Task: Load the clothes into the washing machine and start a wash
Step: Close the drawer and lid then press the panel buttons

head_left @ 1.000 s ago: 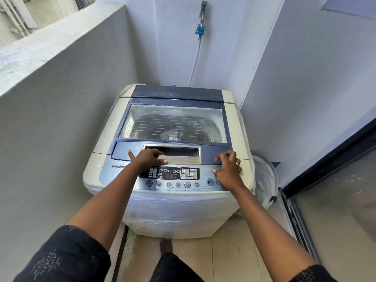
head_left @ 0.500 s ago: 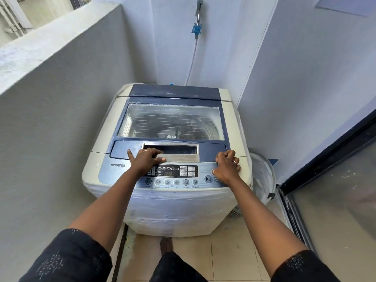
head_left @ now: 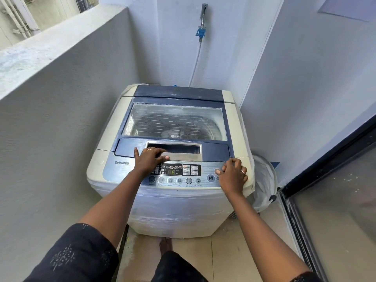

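A mesh basket (head_left: 264,180) stands just right of the right hand (head_left: 234,177); a wall tap (head_left: 204,9) and hose (head_left: 196,60) hang well beyond it, a glass door (head_left: 335,210) farther right.

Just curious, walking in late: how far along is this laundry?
Done: on the cream washing machine, the clear-windowed lid is shut over dark clothes and the orange display is lit. In hand: the left hand rests on the silver lid handle; the right hand touches a round button beside the start/pause key. Left: pressing start, apparently.

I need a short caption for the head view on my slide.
Left hand rests on the closed washing machine lid; right hand has its thumb at a round panel button.
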{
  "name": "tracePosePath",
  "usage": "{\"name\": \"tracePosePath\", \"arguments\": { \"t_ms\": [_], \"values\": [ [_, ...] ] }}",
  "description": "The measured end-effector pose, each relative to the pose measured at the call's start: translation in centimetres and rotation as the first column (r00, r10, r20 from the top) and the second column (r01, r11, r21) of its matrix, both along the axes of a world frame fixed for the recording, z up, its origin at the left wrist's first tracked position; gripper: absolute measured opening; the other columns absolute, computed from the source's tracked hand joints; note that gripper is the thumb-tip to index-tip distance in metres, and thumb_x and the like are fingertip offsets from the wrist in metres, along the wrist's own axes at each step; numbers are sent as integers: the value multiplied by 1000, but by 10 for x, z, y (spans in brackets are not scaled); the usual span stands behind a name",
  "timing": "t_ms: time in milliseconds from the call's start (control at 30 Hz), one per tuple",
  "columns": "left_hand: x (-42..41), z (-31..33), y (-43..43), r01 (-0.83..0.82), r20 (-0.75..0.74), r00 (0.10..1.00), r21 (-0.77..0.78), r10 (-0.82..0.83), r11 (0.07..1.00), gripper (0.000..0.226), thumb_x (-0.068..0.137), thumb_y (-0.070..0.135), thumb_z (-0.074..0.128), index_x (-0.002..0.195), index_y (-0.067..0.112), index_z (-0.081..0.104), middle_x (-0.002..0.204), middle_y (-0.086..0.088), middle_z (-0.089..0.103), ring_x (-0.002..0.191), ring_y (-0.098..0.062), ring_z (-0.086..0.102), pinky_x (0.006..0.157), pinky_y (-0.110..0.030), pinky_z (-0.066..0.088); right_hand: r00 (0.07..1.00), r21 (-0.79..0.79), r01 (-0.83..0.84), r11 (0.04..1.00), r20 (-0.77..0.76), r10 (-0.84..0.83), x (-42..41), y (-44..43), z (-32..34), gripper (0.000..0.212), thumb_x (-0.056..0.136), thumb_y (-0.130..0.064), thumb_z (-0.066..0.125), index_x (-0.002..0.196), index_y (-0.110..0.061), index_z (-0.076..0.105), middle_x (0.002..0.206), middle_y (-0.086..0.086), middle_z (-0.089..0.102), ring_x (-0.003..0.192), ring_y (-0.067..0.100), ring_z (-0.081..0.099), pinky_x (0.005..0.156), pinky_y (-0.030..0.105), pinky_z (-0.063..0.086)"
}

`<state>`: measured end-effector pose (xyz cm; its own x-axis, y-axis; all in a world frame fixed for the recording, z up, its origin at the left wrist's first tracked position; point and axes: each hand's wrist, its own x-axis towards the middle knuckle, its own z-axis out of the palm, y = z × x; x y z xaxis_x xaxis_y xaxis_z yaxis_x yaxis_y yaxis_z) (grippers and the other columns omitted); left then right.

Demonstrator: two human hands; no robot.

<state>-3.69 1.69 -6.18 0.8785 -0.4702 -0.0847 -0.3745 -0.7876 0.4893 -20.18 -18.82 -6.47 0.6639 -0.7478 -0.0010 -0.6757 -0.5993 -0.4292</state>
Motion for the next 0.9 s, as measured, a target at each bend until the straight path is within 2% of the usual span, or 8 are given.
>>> {"name": "tracePosePath", "arguments": {
  "t_ms": [100, 200, 400, 500, 567, 633, 800, 900],
  "values": [
    [-6, -2, 0, -2, 54, 999, -11, 3, 1000, 38, 93, 43, 48, 124, 23, 58, 126, -4, 59, 126, -21, 45, 114, -51, 1, 982, -92, 45, 995, 188, -27, -9, 19, -13, 12, 83, -7, 59, 95, -5, 57, 116, 15, 54, 112, 37, 48, 90, 44, 38],
    [-16, -8, -2, -6, 166, 986, -44, 13, 999, 34, 97, 35, 42, 125, 21, 56, 129, -1, 57, 128, -18, 43, 115, -45, 9, 941, -237, 41, 971, 336, 42, -14, 29, -27, 8, 85, -13, 50, 92, -8, 51, 97, 15, 60, 92, 36, 58, 79, 41, 48],
    [-39, -23, -1, -66, 310, 945, -120, 100, 991, 35, 100, 23, 36, 131, 17, 51, 137, -2, 51, 131, -21, 40, 112, -39, 26, 918, -330, 74, 941, 391, 65, -20, 31, -50, 16, 89, -16, 40, 99, -7, 49, 106, 16, 60, 95, 28, 51, 81, 37, 45],
    [-69, -30, 8, -35, 422, 895, -255, 144, 966, 34, 92, 18, 38, 119, 11, 58, 119, -10, 58, 107, -24, 49, 96, -42, 42, 895, -370, 57, 927, 431, 117, -19, 34, -62, 19, 91, -10, 40, 104, -3, 52, 108, 20, 61, 102, 28, 49, 87, 35, 39],
    [-93, -49, 17, 106, 510, 860, -198, 10, 974, 35, 88, 17, 38, 118, 15, 56, 113, -6, 58, 101, -24, 52, 96, -40, 39, 871, -389, 36, 921, 464, 162, -19, 37, -67, 19, 96, -11, 40, 102, -1, 55, 111, 18, 58, 104, 28, 50, 90, 38, 42],
    [-113, -70, 23, 170, 558, 827, -134, -68, 976, 38, 87, 17, 40, 124, 19, 49, 122, 0, 51, 112, -25, 50, 107, -34, 25, 851, -401, 25, 916, 490, 192, -18, 44, -71, 23, 100, -16, 38, 99, -3, 57, 115, 15, 55, 108, 27, 50, 96, 41, 41],
    [-126, -88, 21, 97, 599, 801, -167, 23, 981, 44, 86, 18, 42, 130, 19, 45, 127, 3, 43, 122, -21, 40, 115, -30, 12, 835, -416, -54, 908, 480, 270, -17, 68, -84, 25, 102, -25, 28, 105, -11, 48, 130, 10, 43, 127, 25, 40, 118, 33, 10],
    [-125, -97, 19, 62, 630, 775, -145, 44, 987, 40, 91, 21, 41, 131, 21, 45, 119, 1, 42, 120, -22, 41, 116, -30, 12, 850, -445, -91, 891, 432, 303, -19, 80, -94, 27, 102, -30, 27, 114, -14, 46, 136, 10, 40, 146, 20, 14, 118, 38, 7]
  ]
}}
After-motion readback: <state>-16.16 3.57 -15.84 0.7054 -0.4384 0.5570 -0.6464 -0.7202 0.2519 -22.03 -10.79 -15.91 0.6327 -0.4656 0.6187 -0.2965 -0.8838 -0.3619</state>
